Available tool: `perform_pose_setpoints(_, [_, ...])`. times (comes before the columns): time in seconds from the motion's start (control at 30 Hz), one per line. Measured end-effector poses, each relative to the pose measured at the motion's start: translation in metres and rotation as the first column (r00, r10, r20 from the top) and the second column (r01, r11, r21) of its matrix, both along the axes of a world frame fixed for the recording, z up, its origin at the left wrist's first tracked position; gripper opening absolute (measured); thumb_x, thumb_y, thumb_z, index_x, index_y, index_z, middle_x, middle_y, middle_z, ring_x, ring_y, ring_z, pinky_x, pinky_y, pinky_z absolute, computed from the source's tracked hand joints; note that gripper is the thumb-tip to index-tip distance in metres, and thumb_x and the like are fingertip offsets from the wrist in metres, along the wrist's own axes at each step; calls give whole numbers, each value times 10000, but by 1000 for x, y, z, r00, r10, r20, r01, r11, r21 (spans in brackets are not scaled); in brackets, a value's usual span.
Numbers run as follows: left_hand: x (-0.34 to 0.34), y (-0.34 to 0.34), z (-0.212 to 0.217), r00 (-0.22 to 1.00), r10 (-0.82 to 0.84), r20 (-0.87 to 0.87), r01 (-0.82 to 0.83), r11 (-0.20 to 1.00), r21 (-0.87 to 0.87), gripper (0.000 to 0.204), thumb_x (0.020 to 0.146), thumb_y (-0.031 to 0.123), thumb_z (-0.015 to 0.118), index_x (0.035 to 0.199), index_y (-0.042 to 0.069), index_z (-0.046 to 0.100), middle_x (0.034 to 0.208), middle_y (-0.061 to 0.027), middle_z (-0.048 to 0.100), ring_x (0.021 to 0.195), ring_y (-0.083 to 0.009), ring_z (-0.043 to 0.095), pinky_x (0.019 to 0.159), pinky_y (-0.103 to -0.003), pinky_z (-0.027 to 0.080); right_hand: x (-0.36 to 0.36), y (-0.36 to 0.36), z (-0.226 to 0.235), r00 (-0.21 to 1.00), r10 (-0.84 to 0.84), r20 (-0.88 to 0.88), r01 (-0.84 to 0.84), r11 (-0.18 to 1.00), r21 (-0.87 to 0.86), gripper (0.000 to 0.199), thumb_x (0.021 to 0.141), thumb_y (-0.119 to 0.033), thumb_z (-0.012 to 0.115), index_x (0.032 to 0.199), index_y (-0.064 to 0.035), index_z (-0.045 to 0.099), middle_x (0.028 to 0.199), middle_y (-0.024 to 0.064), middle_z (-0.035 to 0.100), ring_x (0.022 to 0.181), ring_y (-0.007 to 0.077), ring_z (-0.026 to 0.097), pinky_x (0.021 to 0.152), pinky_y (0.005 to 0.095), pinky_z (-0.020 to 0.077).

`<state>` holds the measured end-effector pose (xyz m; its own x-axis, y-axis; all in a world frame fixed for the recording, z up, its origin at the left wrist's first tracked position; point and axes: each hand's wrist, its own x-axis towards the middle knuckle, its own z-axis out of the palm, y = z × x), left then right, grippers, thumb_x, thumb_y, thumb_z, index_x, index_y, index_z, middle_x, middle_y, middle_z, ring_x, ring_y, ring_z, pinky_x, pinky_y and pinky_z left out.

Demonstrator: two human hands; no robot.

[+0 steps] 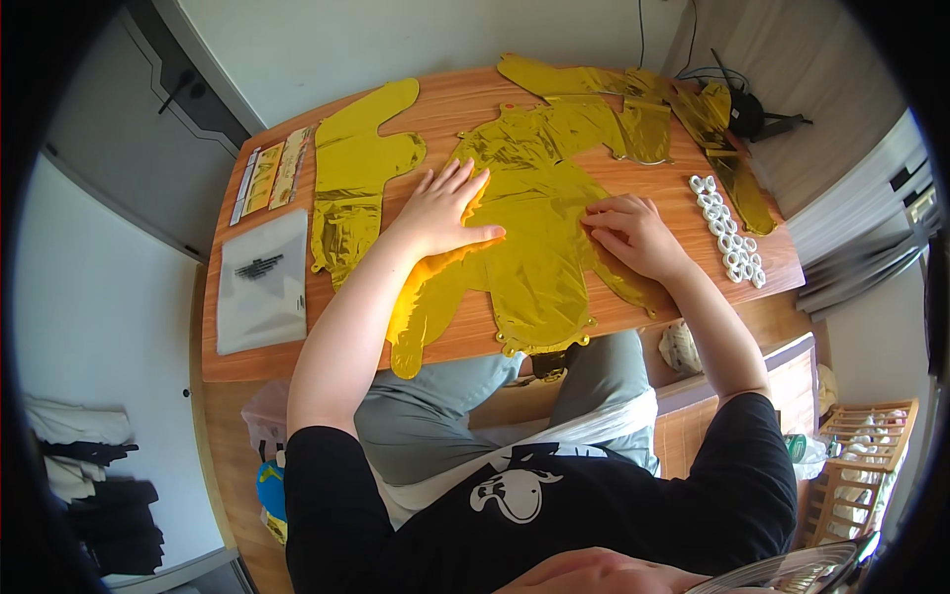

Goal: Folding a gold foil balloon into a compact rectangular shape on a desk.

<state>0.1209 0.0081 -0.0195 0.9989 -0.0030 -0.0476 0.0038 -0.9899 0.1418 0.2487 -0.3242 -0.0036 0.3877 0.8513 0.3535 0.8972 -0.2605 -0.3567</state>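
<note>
A flat, uninflated gold foil balloon (539,247) lies across the middle of the table, its lower end reaching the near edge. My left hand (435,218) rests palm down on its left part, thumb and fingers spread. Orange reflections show in the crumpled foil beside that palm. At the balloon's right edge, my right hand (633,238) has its fingers curled together in a pinch on the foil; the fingertips are partly hidden. Left of the big piece lies another flat gold foil balloon (358,148). More gold foil (594,84) spreads along the far right.
On the wooden table (262,364), a clear plastic bag (262,307) with thin black pieces lies at left, below printed sheets (272,176). Small white rings (730,238) stand in rows at right. A black device with antennas (750,114) sits at the far right corner.
</note>
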Motion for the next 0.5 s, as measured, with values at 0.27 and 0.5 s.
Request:
perform_pose_setpoints(0.27, [0,0,0,1000,12,4,-12,1000,-4,1173,788,933,474,1663,204,192,1732,-107,135,1605,-267,78,1301,-483,68,1,0,0,1000,-3,-9,3,1000,-12,216,931,-168,688,1116,-94,772,1223,90,701,1180,291,608,1044,433,402])
perform_pose_setpoints(0.5, [2,3,-3,1000,4,25,-3,999,-32,1203,764,942,496,1662,197,204,1729,-119,147,1604,-277,89,1297,-492,74,10,1,3,978,15,-208,-7,999,38,303,951,-152,679,1237,-59,715,1228,127,697,1157,289,633,1013,402,460])
